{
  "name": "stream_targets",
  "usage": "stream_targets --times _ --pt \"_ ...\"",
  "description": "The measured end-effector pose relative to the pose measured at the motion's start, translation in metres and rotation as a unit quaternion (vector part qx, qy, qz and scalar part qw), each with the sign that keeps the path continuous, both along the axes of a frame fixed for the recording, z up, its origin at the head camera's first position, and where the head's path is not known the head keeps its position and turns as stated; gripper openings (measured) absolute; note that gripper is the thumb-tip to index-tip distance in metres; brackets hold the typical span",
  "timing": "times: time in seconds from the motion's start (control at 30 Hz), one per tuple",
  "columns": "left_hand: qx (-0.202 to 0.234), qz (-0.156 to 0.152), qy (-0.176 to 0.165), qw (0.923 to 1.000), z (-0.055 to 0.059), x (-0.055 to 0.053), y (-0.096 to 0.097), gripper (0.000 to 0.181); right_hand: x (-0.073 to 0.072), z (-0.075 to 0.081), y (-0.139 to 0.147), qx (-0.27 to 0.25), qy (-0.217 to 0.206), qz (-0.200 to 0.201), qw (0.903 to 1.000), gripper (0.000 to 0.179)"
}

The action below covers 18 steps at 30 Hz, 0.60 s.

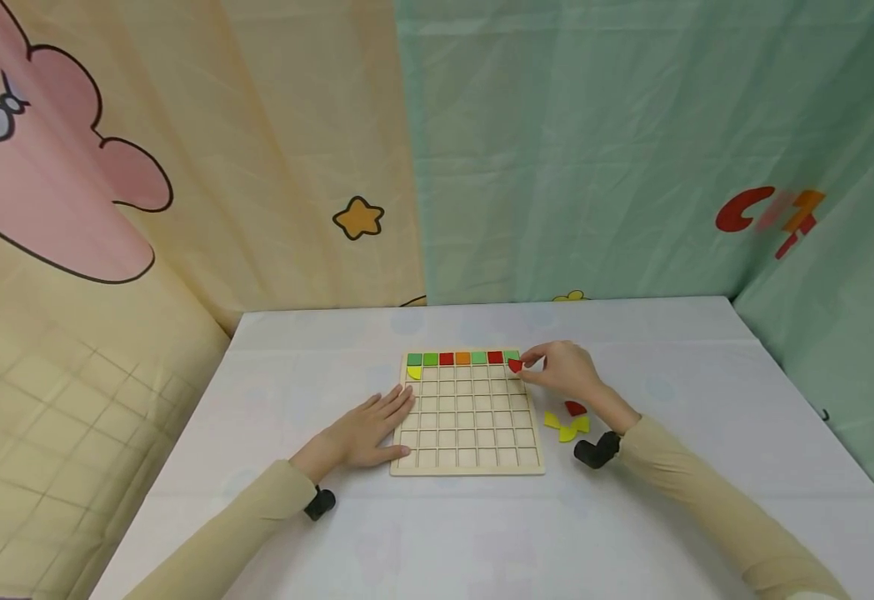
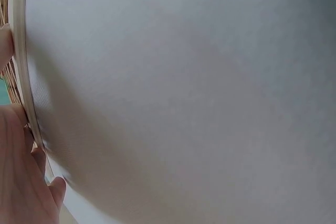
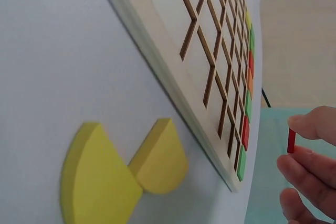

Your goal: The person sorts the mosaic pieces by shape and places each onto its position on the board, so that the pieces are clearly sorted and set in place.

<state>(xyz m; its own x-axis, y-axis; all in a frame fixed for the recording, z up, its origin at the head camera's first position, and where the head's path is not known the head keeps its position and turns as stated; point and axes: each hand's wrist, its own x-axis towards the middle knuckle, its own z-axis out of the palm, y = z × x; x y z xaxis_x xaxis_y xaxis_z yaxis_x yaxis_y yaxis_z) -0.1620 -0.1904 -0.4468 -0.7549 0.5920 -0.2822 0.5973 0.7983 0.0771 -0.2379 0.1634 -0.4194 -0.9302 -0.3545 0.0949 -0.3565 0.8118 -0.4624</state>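
My right hand (image 1: 566, 369) pinches a red quarter-circle piece (image 1: 515, 366) between thumb and fingers, over the far right corner of a wooden grid board (image 1: 466, 471). In the right wrist view that red piece (image 3: 291, 140) shows edge-on. My left hand (image 1: 372, 429) lies with straight fingers on the board's left edge, thumb spread toward the near corner. Coloured squares in green, red and orange (image 1: 462, 358) fill the board's far row. A yellow quarter-circle piece (image 1: 414, 372) sits in the second row at the left.
To the right of the board lie several loose yellow pieces (image 1: 567, 433) and one red piece (image 1: 575, 408) on the white table (image 1: 631, 517). A black wrist camera (image 1: 597, 451) is worn on each arm. Printed curtains (image 1: 571, 150) hang behind the table.
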Motion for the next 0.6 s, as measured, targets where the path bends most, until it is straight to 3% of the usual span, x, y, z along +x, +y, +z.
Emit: stream_targets --times 0.37,0.6 --pt "-0.011 0.009 -0.009 0.9999 0.003 0.001 0.001 0.085 -0.002 -0.009 -0.031 -0.010 0.017 0.023 0.9995 0.029" --pt "-0.003 0.007 -0.012 0.9999 0.006 0.002 0.002 0.085 0.001 -0.008 -0.046 -0.008 0.000 0.020 0.9998 0.032"
